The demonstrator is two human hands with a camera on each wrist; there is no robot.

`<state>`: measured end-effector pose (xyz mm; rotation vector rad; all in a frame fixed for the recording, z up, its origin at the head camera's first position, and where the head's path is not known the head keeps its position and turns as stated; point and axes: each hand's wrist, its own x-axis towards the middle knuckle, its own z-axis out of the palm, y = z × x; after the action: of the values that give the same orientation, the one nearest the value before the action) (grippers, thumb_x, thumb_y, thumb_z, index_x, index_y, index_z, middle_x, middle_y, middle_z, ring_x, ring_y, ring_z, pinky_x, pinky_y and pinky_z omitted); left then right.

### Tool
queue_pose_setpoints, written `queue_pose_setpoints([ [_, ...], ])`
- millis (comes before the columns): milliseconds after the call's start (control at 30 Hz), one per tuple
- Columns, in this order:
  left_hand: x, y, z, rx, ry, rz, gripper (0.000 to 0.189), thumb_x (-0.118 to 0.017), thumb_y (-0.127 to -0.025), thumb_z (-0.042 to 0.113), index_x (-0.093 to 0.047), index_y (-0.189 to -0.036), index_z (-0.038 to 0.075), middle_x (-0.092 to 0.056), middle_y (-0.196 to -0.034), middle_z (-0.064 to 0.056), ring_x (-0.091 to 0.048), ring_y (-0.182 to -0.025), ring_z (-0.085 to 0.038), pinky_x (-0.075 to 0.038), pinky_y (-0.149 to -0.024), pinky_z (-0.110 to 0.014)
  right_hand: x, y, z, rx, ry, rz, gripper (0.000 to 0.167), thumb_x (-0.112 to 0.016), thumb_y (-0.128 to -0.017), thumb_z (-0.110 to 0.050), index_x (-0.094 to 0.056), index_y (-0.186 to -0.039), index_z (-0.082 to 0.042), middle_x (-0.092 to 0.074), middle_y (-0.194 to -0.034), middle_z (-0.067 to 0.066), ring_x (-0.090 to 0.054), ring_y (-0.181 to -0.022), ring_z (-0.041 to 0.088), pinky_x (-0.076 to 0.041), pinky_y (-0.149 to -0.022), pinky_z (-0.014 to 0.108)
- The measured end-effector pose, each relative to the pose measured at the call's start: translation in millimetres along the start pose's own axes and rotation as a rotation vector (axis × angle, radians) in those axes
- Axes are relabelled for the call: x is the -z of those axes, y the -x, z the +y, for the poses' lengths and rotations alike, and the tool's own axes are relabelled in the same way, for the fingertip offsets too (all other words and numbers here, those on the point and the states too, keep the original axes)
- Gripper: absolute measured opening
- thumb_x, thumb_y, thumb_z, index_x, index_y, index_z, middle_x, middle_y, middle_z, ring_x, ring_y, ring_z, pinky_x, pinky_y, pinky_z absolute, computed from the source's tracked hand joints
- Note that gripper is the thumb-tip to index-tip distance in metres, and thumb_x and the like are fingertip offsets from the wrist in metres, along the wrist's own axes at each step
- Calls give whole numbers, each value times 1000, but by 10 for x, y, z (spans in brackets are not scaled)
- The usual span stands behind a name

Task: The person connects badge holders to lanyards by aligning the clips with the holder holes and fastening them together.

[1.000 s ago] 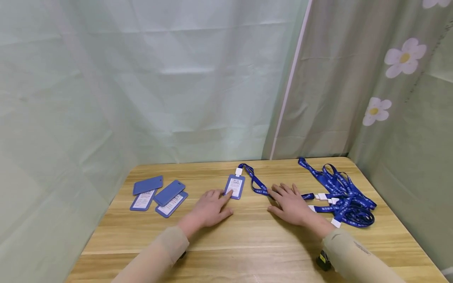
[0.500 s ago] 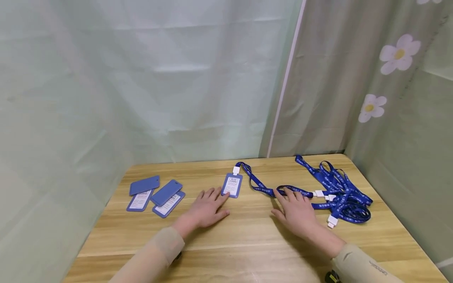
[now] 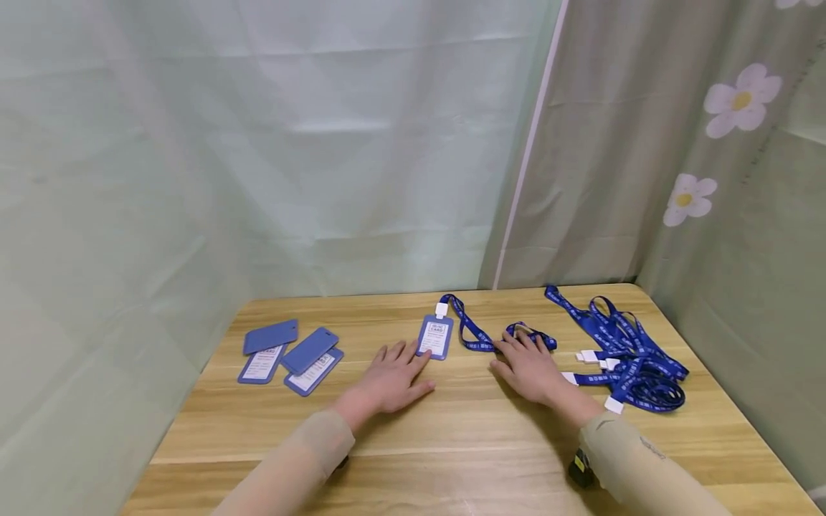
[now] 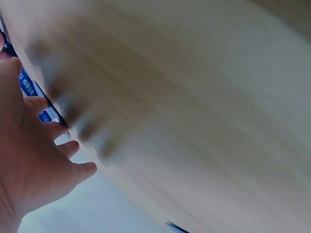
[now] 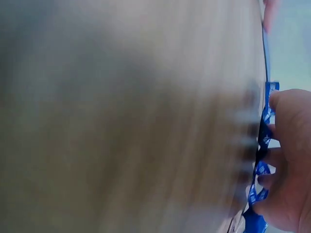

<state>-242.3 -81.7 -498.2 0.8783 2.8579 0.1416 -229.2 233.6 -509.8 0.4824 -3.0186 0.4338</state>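
Observation:
In the head view my left hand lies with spread fingers on the table, its index fingertip touching the lower edge of a blue ID card holder. A white clip joins that holder to a blue printed lanyard. My right hand rests on the lanyard's far part with its fingers extended; a small loop shows beyond the fingertips. The left wrist view shows the left hand from the side, fingers apart. Blue strap runs beside the fingers of the right hand in the right wrist view.
Several blue card holders overlap at the left of the wooden table. To the right lies a tangled heap of blue lanyards with white clips. Curtains hang behind the table and along both sides.
The lanyard's loop under my right hand has come left, away from the heap's white clips. My left hand and the attached card holder have shifted slightly right.

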Motion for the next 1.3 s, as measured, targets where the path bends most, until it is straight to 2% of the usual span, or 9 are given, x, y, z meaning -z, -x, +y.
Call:
queue_pose_setpoints([
  [167, -4, -134, 141, 28, 9, -9, 74, -33, -104, 66, -28, -164, 22, -18, -169, -16, -15, -154, -41, -12, -121, -63, 58, -100, 122, -50, -57, -3, 54, -49, -108, -39, -50, -150, -5, -36, -161, 22, -23, -149, 49, -14, -118, 70],
  [400, -13, -322, 362, 45, 11, -7, 73, -30, -104, 66, -27, -164, 23, -18, -169, -14, -17, -154, -40, -12, -121, -63, 108, -206, 295, -124, -48, 0, 54, -46, -109, -38, -48, -150, -2, -35, -160, 24, -25, -148, 49, -14, -120, 66],
  [633, 2, -490, 570, 59, 18, -2, 71, -34, -105, 63, -30, -163, 23, -20, -169, -15, -19, -153, -40, -14, -121, -63, 159, -282, 393, -144, -48, 1, 51, -46, -110, -33, -47, -149, -1, -41, -156, 26, -30, -147, 47, -14, -120, 65],
  [800, -21, -588, 662, 72, 16, -13, 70, -32, -105, 65, -28, -163, 26, -19, -169, -13, -17, -154, -38, -12, -122, -62, 202, -323, 434, -132, -61, 17, 44, -47, -110, -27, -51, -144, 0, -48, -150, 26, -35, -144, 46, -16, -119, 65],
  [900, -41, -629, 694, 79, 11, -22, 70, -31, -105, 65, -26, -164, 27, -18, -169, -13, -16, -154, -38, -11, -122, -62, 204, -333, 448, -124, -65, 23, 39, -47, -110, -25, -54, -139, 0, -52, -147, 25, -38, -143, 45, -18, -119, 65],
  [1067, -23, -632, 730, 92, -5, 4, 69, -32, -105, 63, -28, -164, 26, -23, -168, -13, -21, -153, -38, -15, -121, -62, 200, -332, 432, -92, -69, 29, 37, -48, -109, -22, -56, -137, 0, -53, -146, 26, -41, -141, 45, -17, -119, 67],
  [1300, -3, -620, 725, 79, 15, 14, 69, -34, -105, 63, -26, -164, 27, -23, -168, -14, -22, -152, -39, -17, -120, -63, 199, -287, 427, -91, -114, 26, 45, -50, -107, -18, -49, -149, -1, -42, -155, 26, -31, -146, 48, -11, -117, 71],
])
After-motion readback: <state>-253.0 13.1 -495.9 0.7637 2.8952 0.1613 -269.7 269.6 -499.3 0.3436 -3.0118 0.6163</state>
